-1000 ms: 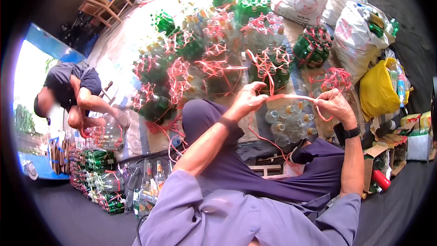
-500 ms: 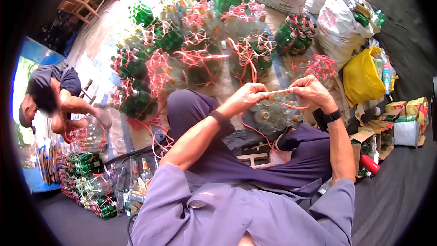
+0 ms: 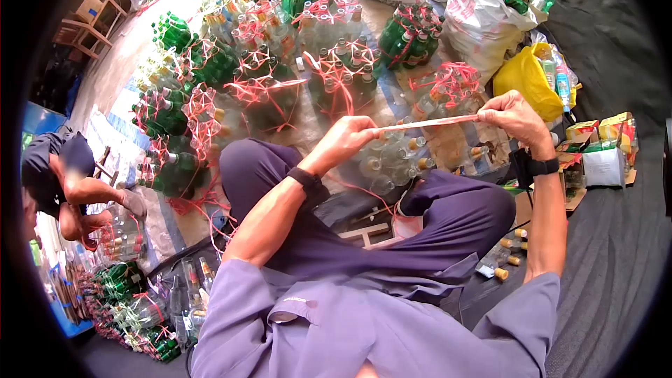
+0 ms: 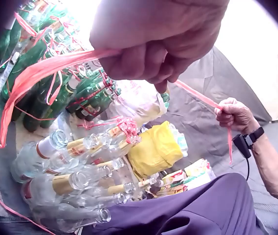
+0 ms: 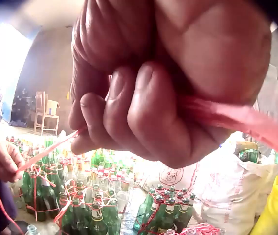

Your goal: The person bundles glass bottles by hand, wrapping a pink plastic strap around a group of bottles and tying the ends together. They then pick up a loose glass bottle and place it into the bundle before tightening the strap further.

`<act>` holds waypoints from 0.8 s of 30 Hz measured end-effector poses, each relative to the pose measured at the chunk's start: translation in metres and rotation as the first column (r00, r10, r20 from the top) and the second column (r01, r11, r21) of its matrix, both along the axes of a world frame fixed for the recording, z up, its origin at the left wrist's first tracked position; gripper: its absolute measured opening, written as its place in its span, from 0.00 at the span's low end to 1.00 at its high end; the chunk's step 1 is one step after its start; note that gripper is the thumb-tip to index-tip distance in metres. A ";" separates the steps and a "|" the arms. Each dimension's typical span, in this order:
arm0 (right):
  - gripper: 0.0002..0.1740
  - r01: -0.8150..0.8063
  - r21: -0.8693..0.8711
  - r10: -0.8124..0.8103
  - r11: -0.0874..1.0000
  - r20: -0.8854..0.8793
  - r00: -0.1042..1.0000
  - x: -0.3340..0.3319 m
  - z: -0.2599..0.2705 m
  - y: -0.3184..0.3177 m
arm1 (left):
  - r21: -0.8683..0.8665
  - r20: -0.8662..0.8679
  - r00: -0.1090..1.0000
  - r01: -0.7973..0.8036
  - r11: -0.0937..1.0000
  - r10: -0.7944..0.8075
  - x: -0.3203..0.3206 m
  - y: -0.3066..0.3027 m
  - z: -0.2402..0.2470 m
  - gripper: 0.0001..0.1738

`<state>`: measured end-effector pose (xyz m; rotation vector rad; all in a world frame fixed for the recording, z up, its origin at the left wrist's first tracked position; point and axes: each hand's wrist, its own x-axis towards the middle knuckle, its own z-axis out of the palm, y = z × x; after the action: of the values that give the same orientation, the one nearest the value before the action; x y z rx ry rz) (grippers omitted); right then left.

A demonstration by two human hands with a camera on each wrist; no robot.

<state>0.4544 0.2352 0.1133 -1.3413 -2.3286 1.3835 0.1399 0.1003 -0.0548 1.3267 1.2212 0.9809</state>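
Observation:
A strip of pink plastic twine (image 3: 427,123) stretches taut between the two hands. One end is gripped by the left hand (image 3: 348,141), its fingers curled round the twine; a length trails from that hand down towards the floor. The right hand (image 3: 516,117) holds the other end in curled fingers, and a short tail of twine hangs from it in the left wrist view. Below the twine stands a cluster of clear glass bottles (image 4: 75,181), some with yellowish labels at the neck. Bundles of green bottles (image 5: 166,210) tied with pink twine stand beyond the hands.
A yellow bag (image 3: 535,80) and white sacks (image 3: 483,24) of bottles stand at the right, with small boxes (image 3: 602,161) nearer. Another person (image 3: 70,189) crouches at the left beside stacked bottles (image 3: 126,301). A wooden chair (image 3: 87,28) stands far back left.
The hands came close together half a second ago, then moved apart, drawing the twine out straight between them. The head view has swung to the right.

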 end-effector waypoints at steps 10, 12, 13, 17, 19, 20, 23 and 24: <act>0.12 0.137 0.030 -0.138 0.990 0.041 0.990 0.014 -0.040 -0.024 | -0.035 -0.111 0.984 -0.145 0.989 0.140 -0.007 0.007 -0.043 0.12; 0.13 0.095 0.089 -0.097 0.992 0.020 0.995 0.023 -0.062 -0.021 | -0.051 -0.114 0.981 -0.161 0.986 0.155 -0.006 0.008 -0.043 0.12; 0.13 0.076 0.115 -0.080 0.990 0.029 0.996 0.024 -0.067 -0.022 | -0.067 -0.121 0.978 -0.179 0.982 0.170 -0.008 0.009 -0.043 0.11; 0.13 -0.032 0.177 -0.010 0.984 0.233 0.972 0.012 -0.063 -0.030 | -0.094 -0.146 0.968 -0.217 0.972 0.202 -0.009 0.010 -0.048 0.11; 0.14 -0.076 0.236 0.022 0.969 0.224 0.974 0.008 -0.066 -0.027 | -0.078 -0.183 0.963 -0.213 0.974 0.196 -0.006 0.009 -0.050 0.10; 0.14 -0.055 0.208 0.000 0.977 0.255 0.967 0.005 -0.064 -0.026 | -0.082 -0.196 0.961 -0.216 0.973 0.196 -0.007 0.011 -0.055 0.11; 0.15 -0.061 0.208 0.009 0.976 0.244 0.970 0.009 -0.079 -0.018 | -0.105 -0.211 0.955 -0.234 0.967 0.208 -0.009 0.013 -0.066 0.11; 0.15 -0.051 0.203 -0.001 0.978 0.251 0.968 0.011 -0.083 -0.016 | -0.118 -0.206 0.952 -0.253 0.960 0.226 -0.010 0.013 -0.067 0.10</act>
<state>0.4652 0.2190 0.0303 -1.5015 -2.5709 0.9884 0.1301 0.1137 -0.1221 1.1986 1.5994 0.9300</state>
